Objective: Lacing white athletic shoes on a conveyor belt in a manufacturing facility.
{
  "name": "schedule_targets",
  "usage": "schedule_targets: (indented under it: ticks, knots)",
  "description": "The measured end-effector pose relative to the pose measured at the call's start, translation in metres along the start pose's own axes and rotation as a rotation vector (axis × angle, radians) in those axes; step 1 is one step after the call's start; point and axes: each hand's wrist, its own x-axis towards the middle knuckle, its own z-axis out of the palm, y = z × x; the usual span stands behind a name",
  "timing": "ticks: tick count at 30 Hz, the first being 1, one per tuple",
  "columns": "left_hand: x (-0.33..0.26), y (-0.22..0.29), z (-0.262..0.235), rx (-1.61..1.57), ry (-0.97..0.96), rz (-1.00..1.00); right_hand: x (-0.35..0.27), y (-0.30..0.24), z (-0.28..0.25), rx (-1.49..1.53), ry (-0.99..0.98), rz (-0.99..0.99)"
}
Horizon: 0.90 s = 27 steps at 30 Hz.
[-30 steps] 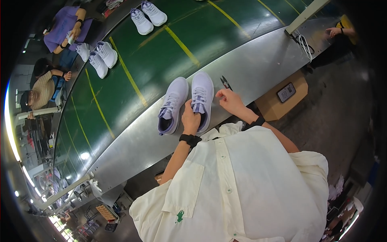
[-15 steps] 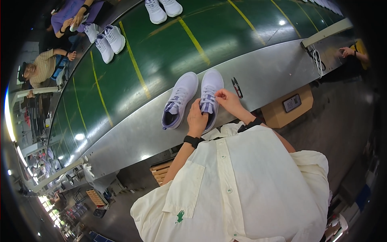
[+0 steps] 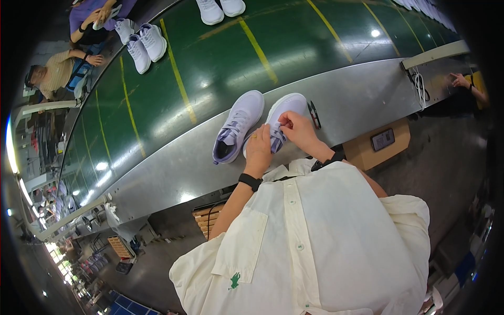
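A pale lilac sneaker lies on the metal ledge in front of me, its toe turned up and to the right. My left hand is closed round its left side by the lacing. At the laces, my right hand makes a pinch with thumb and forefinger; what sits between the fingertips is too small to make out. The matching sneaker stands just left, toe away from me, untouched. Close by on the right lie thread snips with dark handles.
Beyond the metal ledge runs a green conveyor belt with yellow stripes, carrying more white sneakers. A phone rests on a cardboard box at right. Co-workers are at far left and right.
The sneaker in my left hand has swung its toe to the right, towards the snips. My right fingers stay at its laces. The view has shifted slightly.
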Motion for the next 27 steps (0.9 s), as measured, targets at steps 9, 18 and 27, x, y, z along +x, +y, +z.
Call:
schedule_targets:
  ticks: [9, 18, 27]
  knots:
    - [-0.025, 0.008, 0.029, 0.138, 0.039, 0.051, -0.018, -0.004, 0.005, -0.519, 0.014, -0.361]
    - [-0.031, 0.017, 0.024, 0.233, -0.018, 0.050, -0.003, -0.021, 0.015, -0.931, -0.308, -0.276]
    - [-0.027, 0.019, 0.028, 0.263, 0.027, 0.057, 0.010, -0.046, -0.016, -0.762, -0.420, -0.056]
